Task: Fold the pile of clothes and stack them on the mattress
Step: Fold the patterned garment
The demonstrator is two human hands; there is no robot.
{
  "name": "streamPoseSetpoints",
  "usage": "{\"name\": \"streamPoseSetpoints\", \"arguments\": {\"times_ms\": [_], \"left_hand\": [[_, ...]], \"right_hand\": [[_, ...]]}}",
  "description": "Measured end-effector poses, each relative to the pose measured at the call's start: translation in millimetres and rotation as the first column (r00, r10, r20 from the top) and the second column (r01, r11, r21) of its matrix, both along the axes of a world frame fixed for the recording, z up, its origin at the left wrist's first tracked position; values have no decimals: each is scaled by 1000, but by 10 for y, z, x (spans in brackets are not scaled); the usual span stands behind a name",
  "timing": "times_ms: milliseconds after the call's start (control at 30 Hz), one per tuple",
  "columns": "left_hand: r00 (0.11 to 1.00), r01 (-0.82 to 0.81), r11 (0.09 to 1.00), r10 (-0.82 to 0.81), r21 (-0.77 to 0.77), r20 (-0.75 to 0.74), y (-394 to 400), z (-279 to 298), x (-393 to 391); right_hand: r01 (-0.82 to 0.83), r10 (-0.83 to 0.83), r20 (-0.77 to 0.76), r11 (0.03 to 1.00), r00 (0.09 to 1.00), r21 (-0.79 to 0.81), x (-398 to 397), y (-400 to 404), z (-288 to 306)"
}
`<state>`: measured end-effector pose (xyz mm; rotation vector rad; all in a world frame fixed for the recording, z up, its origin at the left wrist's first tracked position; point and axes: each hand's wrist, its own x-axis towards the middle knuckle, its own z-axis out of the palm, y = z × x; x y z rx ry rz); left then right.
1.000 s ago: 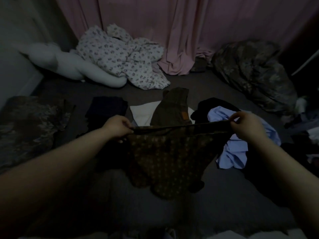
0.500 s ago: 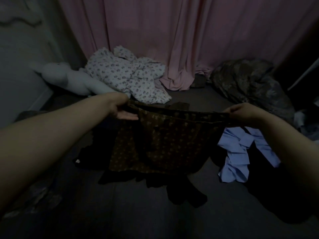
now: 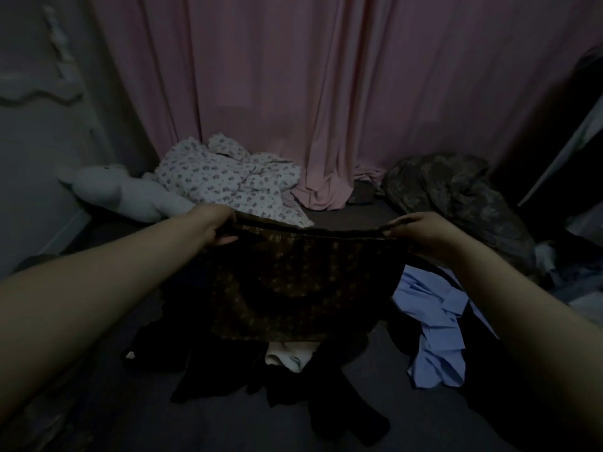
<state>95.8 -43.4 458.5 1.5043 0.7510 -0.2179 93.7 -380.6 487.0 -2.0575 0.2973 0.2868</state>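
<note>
Hands, left hand (image 3: 219, 223) and right hand (image 3: 421, 231), pinch the top edge of a brown spotted cloth (image 3: 293, 282), holding it up over dark clothes (image 3: 228, 370).

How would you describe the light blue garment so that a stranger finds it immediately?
Start at the pink curtain and come down to the dark mattress. The light blue shirt lies crumpled below the right hand. It is the only pale blue piece among black clothes.

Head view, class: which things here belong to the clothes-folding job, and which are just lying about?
Part of the job:
- left hand and right hand, gripping the brown patterned garment
- light blue shirt
- dark clothes on the mattress

Lying about:
- white plush toy
- floral bedding
- pink curtain
</note>
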Motion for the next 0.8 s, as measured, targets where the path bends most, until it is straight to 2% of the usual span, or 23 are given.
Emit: {"name": "streamPoseSetpoints", "arguments": {"times_ms": [100,200,300,367,467,500,600,633,667,733,767,800], "left_hand": [[999,41,999,-41,-22,-21,75,106,-9],[977,211,965,-209,157,-30,152,218,-31],[912,387,843,-410,373,-19,147,313,-1],[897,394,753,-440,528,-43,124,376,5],[886,416,652,-448,634,-120,125,446,-9],[859,462,559,-476,689,-190,148,444,-3],[665,634,86,-567,769,-485,88,393,-42],[622,637,24,-606,771,-496,-9,347,-58],[589,625,50,-685,779,-429,-154,273,-83],[515,624,273,-849,732,-122,-569,142,-234],[480,627,365,-877,688,27,-798,65,-312],[452,626,407,-884,665,116,-1009,-22,-383]], "right_hand": [[0,5,22,980,1000,-197,-15,-32,69],[27,-42,-56,968,998,-248,-52,-37,170],[11,-29,-84,978,996,-210,-81,-28,259],[-1,-7,-48,984,999,-176,-76,-38,291],[-64,54,-60,984,997,-167,-83,-37,337],[-79,69,-75,986,995,-147,-93,-29,354],[-133,131,-69,990,989,-38,-117,47,389],[-168,167,-58,986,984,-16,-136,101,393],[-212,211,-50,977,976,-12,-159,174,399],[-310,308,-42,950,950,-36,-225,354,400],[-351,350,-29,935,936,-51,-250,439,393],[-383,383,-11,921,924,-75,-272,504,377]]}}
